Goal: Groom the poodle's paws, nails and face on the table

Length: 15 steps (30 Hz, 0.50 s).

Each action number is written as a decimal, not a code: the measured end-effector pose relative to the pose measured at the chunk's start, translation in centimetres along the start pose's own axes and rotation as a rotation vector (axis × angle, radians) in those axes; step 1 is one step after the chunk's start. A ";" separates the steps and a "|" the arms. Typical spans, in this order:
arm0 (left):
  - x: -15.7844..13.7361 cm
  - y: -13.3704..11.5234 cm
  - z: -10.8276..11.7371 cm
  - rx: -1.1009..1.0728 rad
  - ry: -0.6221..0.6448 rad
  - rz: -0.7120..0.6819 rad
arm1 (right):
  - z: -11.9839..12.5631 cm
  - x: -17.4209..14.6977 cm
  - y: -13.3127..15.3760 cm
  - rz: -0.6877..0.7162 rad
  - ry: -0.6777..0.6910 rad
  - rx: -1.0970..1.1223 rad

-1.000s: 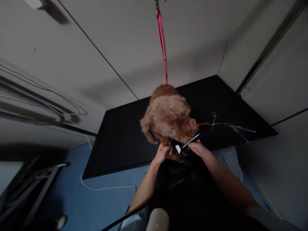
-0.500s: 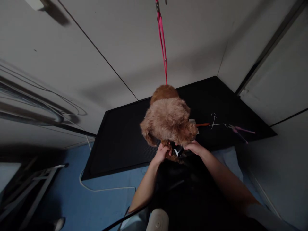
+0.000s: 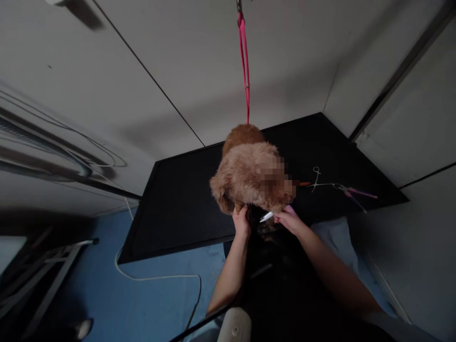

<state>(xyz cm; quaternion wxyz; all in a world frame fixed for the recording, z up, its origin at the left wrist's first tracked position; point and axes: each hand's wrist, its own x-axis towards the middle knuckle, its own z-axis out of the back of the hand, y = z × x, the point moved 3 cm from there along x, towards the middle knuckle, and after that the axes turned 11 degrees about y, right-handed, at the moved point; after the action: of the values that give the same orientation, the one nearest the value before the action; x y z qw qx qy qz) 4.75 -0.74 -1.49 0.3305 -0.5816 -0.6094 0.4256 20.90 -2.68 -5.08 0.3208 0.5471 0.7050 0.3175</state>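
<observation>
A curly brown dog (image 3: 245, 161) is on the black grooming table (image 3: 178, 199), its head turned toward the right. My left hand (image 3: 241, 222) is closed around one of its front legs (image 3: 239, 206), just below the chest. Below the dog's muzzle, my right hand (image 3: 288, 220) grips what looks like a slim hair clipper (image 3: 266, 217). Its pale tip points left toward my left hand, and a purple part shows behind my fingers. A gap separates that tip from my left hand. The dog's paw is hidden from view.
A pink grooming loop (image 3: 245, 66) hangs taut behind the dog. Scissors (image 3: 315, 185) and a purple-handled tool (image 3: 356, 192) lie on the table's right side, beside an orange handle (image 3: 302, 183). A pale cable (image 3: 156, 277) crosses the blue floor.
My left hand has shifted up, and the curly leg that hung below it has gone from sight. My right hand has turned, bringing the clipper's pale tip and purple part into view.
</observation>
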 end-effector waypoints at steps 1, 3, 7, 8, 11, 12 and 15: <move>-0.2 0.0 -0.3 -0.052 0.027 0.010 | 0.0 0.0 -0.2 0.010 -0.021 0.016; -0.6 -0.3 -0.8 -0.167 0.086 0.040 | -0.2 0.0 -0.6 0.038 -0.076 0.058; -1.5 -0.9 -1.2 -0.368 0.183 0.123 | -1.4 0.0 -1.3 0.055 -0.134 0.141; -1.6 -1.0 -1.2 -0.409 0.208 0.138 | -1.8 -0.1 -1.4 0.046 -0.130 0.150; -1.9 -1.0 -1.3 -0.446 0.257 0.149 | -2.3 -0.3 -1.3 0.022 -0.105 0.155; -2.0 -1.0 -1.4 -0.441 0.267 0.150 | -2.3 -0.4 -1.1 0.018 -0.100 0.152; -2.0 -0.9 -1.6 -0.369 0.274 0.163 | -2.1 -0.3 -0.7 0.035 -0.116 0.141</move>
<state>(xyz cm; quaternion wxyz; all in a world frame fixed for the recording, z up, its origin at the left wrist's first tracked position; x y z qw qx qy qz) 6.00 -2.47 0.18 0.2628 -0.7317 -0.5774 0.2494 18.88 -3.30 -4.32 0.3162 0.5980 0.6961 0.2406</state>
